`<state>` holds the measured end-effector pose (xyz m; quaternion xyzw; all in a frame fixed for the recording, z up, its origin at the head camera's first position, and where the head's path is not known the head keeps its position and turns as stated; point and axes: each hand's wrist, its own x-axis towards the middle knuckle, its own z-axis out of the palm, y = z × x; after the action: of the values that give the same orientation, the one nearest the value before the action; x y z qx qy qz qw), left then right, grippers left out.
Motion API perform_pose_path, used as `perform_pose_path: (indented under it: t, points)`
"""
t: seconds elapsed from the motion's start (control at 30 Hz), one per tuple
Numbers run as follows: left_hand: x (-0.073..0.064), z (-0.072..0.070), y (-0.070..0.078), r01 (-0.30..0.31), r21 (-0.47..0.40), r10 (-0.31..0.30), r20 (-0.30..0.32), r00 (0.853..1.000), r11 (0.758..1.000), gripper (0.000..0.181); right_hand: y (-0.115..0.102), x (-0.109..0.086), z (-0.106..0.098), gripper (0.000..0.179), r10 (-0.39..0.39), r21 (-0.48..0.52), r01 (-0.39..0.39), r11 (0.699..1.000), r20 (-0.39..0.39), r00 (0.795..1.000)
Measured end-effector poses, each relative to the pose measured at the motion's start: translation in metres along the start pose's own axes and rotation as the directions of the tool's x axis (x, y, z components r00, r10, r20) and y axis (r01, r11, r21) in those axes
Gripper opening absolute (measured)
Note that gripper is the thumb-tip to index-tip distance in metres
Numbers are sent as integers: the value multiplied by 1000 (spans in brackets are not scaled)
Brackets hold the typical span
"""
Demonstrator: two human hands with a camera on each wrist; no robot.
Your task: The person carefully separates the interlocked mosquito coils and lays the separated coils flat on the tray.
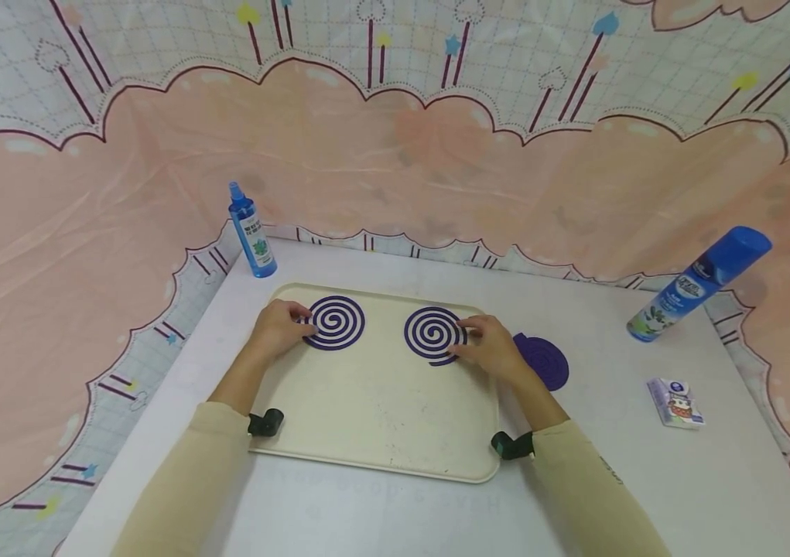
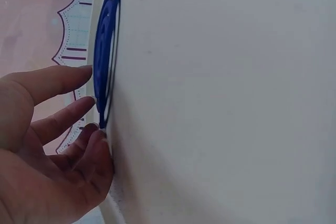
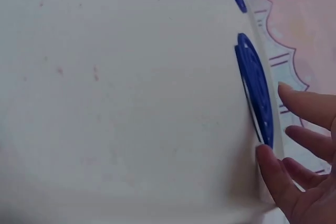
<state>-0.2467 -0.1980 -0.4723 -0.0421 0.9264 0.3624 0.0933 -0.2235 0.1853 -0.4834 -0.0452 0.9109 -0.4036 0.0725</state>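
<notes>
Two dark blue mosquito coils lie flat and side by side near the far edge of a cream tray. My left hand is at the outer edge of the left coil, thumb and fingertips overlapping its rim. In the left wrist view the fingers are spread along that coil. My right hand is at the outer rim of the right coil. Seen from the right wrist, the thumb is right at the coil's near end, while the other fingers stand a little apart from it.
Another dark blue coil or stack of coils lies just right of the tray. A blue spray bottle stands at the back left, a blue aerosol can at the right. Nearer is a small printed packet. Patterned cloth hangs behind the table.
</notes>
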Motion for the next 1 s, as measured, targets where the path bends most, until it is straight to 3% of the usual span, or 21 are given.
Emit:
perform_pose_path:
  t: [0.17, 0.27, 0.5, 0.7, 1.0]
  points:
    - [0, -4, 16, -13, -17, 13, 0, 1000, 1000, 42, 1, -13, -22, 57, 46, 44, -46, 998, -1, 999]
    - [0, -4, 31, -33, -11, 33, 0, 999, 999, 42, 4, -22, -40, 59, 52, 8, -52, 999, -8, 999]
    - [3, 7, 71, -150, 25, 149, 27, 988, 988, 42, 19, -42, -77, 61, 62, -70, -63, 996, -15, 998]
    - [8, 33, 109, -229, 1, 228, 93, 969, 973, 43, 34, -60, -101, 66, 124, -85, -125, 989, -14, 992]
    - [9, 89, 162, -349, -18, 347, 168, 923, 937, 39, 58, -79, -115, 69, 192, -59, -193, 979, -20, 981]
